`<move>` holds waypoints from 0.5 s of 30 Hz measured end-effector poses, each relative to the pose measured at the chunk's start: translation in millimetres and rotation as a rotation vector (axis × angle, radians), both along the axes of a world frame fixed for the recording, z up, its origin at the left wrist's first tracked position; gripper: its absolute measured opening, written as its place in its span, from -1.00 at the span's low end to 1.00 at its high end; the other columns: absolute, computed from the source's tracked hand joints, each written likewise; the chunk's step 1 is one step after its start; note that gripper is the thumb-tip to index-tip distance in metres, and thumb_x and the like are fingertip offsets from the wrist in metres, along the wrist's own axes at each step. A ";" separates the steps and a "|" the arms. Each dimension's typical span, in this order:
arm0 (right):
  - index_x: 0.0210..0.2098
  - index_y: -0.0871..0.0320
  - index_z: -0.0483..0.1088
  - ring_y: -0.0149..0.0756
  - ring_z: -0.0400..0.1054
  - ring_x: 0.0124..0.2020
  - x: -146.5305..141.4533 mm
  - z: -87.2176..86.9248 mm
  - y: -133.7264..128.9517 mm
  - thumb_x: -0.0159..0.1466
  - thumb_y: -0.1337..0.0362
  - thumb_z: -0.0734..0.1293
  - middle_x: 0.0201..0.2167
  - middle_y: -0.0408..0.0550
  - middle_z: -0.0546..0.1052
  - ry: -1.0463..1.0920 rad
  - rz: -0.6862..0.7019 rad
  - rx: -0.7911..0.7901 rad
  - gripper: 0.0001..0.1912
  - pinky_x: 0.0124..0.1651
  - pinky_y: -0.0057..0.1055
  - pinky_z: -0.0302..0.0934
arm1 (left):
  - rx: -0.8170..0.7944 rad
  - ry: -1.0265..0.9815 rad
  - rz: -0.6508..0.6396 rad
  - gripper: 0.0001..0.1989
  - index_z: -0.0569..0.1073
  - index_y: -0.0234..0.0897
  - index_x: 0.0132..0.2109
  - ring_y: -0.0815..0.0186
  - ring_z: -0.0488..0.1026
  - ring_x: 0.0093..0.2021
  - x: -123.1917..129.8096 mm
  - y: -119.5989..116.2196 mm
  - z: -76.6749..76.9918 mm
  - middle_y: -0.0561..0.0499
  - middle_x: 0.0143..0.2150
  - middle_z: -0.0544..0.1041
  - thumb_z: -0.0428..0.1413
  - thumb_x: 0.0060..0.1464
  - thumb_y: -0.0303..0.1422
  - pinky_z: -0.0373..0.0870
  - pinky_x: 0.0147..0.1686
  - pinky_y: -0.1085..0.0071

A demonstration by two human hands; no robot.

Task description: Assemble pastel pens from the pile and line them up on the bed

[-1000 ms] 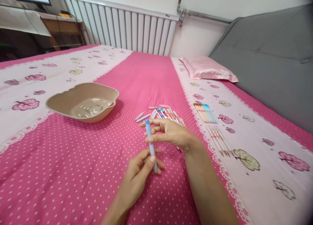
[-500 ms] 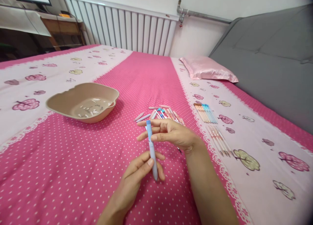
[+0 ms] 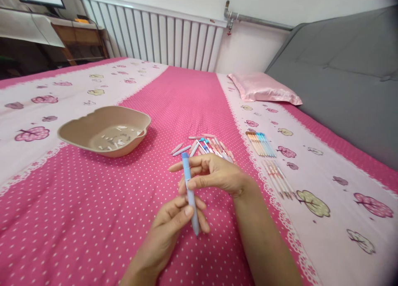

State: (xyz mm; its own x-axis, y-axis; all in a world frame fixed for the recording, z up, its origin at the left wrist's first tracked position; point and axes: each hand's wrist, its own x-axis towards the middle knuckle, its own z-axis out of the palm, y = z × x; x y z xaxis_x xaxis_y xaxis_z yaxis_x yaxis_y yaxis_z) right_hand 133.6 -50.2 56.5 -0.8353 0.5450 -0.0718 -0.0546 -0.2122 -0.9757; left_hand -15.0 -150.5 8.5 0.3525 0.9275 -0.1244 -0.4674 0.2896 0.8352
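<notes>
A pen with a blue top and a pale lilac-grey lower barrel is held between both hands, tilted, its tip pointing down toward me. My left hand pinches the lower barrel between thumb and fingers. Higher up, the thumb and fingers of my right hand grip the middle of the same pen. Beyond my right hand lies a loose heap of pen parts in pink, blue and white, partly hidden by that hand.
To the left stands a beige basin with small white and grey bits inside. On the right, a row of orange and blue pens lies above a row of clear-and-red pens. A pink pillow rests near the grey headboard.
The pen has shifted slightly left, and a small dark point now shows at its lower end. My right thumb has moved down and left along the barrel.
</notes>
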 end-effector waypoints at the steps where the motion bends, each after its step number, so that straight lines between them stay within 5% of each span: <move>1: 0.05 0.14 0.38 -0.39 0.48 -0.28 -0.7 0.8 -0.3 0.12 0.29 0.44 -0.33 -0.08 0.58 -0.018 -0.024 0.013 -0.52 -0.10 -0.39 0.29 | -0.003 0.029 0.034 -0.80 0.53 -0.28 -0.25 0.37 0.45 -0.43 0.6 0.6 -0.4 -0.03 -0.45 0.58 0.12 0.11 -0.24 0.31 -0.34 0.47; 15: 0.04 0.16 0.41 -0.29 0.50 -0.27 -9.6 -1.6 -1.6 0.07 0.19 0.47 -0.33 -0.04 0.60 -0.148 -0.090 0.075 -0.45 -0.07 -0.27 0.31 | -0.061 0.289 0.333 -0.74 0.45 -0.33 -0.45 0.43 0.40 -0.52 6.5 8.0 -4.9 0.05 -0.55 0.52 0.32 -0.17 -0.25 0.31 -0.42 0.50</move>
